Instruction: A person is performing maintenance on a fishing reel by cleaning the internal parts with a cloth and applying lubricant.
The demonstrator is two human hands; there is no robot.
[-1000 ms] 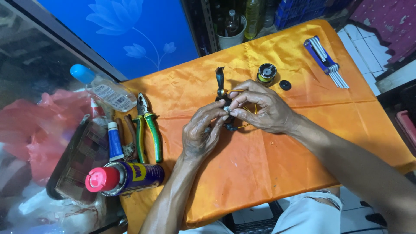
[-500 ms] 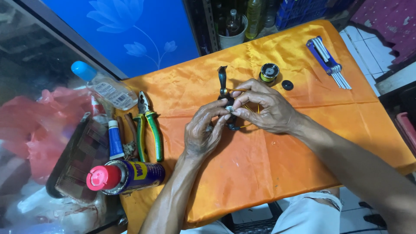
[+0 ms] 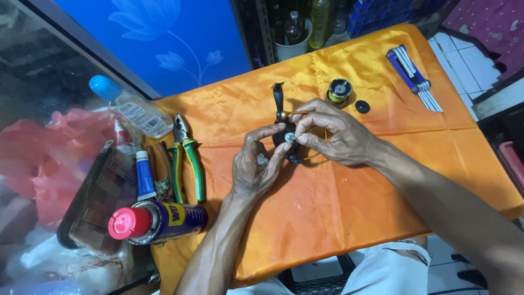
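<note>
A black fishing reel (image 3: pixel 284 131) with a gold bail wire and an upright black handle lies on the orange cloth (image 3: pixel 327 218) at mid table. My right hand (image 3: pixel 335 134) wraps around its right side and holds it. My left hand (image 3: pixel 256 164) comes from below, with thumb and forefinger pinching a small silver part on the reel's front. A reel spool with yellow-green line (image 3: pixel 339 90) and a small black cap (image 3: pixel 362 106) sit just beyond my right hand.
Green-handled pliers (image 3: pixel 185 158), a red-capped spray can (image 3: pixel 155 221), a small blue tube (image 3: pixel 144 175) and a clear blue-capped bottle (image 3: pixel 131 106) lie at the left. A blue hex key set (image 3: pixel 415 79) rests at the far right corner. Bottles stand behind the table.
Both hands stay on the reel with only slight finger shifts. The view has drifted a little.
</note>
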